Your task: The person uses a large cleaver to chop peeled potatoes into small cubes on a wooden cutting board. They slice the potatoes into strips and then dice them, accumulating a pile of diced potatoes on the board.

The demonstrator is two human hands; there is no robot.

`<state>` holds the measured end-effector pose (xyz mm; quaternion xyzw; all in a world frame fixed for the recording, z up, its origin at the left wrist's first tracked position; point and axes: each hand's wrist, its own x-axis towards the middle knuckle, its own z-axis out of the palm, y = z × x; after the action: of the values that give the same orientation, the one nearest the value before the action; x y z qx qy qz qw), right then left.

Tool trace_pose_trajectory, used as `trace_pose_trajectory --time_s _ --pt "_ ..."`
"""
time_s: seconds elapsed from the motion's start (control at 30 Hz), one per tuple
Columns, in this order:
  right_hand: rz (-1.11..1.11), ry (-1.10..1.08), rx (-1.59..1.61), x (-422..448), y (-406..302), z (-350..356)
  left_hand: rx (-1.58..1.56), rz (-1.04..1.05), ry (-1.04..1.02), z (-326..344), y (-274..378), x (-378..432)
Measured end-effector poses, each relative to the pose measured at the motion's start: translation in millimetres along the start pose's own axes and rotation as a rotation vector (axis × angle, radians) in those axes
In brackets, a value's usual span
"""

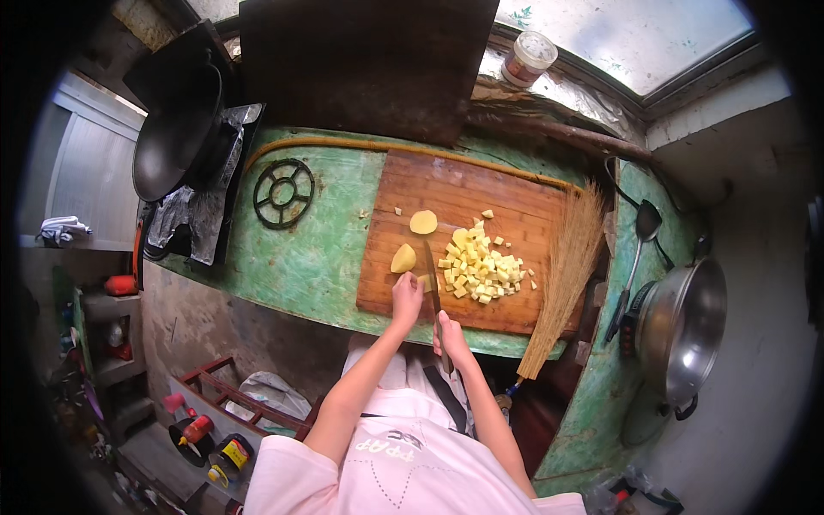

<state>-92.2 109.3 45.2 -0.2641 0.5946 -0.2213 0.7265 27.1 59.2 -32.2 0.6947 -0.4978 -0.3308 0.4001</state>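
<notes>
My right hand (451, 336) is closed around the handle of a kitchen knife (432, 277), whose blade points away from me over a wooden cutting board (476, 187). My left hand (408, 297) rests at the board's near left part, its fingertips on a flat yellow potato piece (425, 282) beside the blade. Just beyond those fingers lies a larger peeled potato piece (403, 258). A potato piece with a flat cut face (423, 222) sits near the knife's tip. Right of the blade spreads a pile of diced potato (483, 264).
A straw broom (566, 257) lies over the board's right edge. On the green counter (335, 238) are a black metal ring stand (284, 194) and a yellow hose (335, 142). A black wok (177, 135) stands left, a steel pan (692, 331) and a spatula (647, 222) right.
</notes>
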Motion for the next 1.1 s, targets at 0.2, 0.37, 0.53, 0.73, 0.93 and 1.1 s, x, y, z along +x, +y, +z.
trace_pose_trajectory --time_s 0.2,0.37,0.53,0.73,0.93,1.1 --pt "-0.037 0.064 -0.135 0.4 2.0 7.2 -0.040 -0.172 -0.047 -6.1 7.9 -0.6" --pt "-0.106 0.140 -0.167 5.5 -2.6 16.6 -0.073 -0.138 -0.082 -7.9 3.4 -1.0" --pt "-0.275 0.268 -0.300 20.2 -1.8 13.1 -0.246 -0.245 -0.119 -8.8 2.6 -0.2" --pt "-0.167 0.194 -0.013 1.2 -7.7 -3.3 -0.432 -0.350 -0.102 -7.9 5.6 -1.5" --pt "-0.093 0.002 0.214 -23.5 -20.9 -7.4 -0.450 -0.332 -0.118 -4.8 3.5 -2.2" --pt "-0.089 -0.051 0.083 -16.1 -12.9 -2.8 -0.362 -0.327 -0.121 -8.7 11.1 -1.8"
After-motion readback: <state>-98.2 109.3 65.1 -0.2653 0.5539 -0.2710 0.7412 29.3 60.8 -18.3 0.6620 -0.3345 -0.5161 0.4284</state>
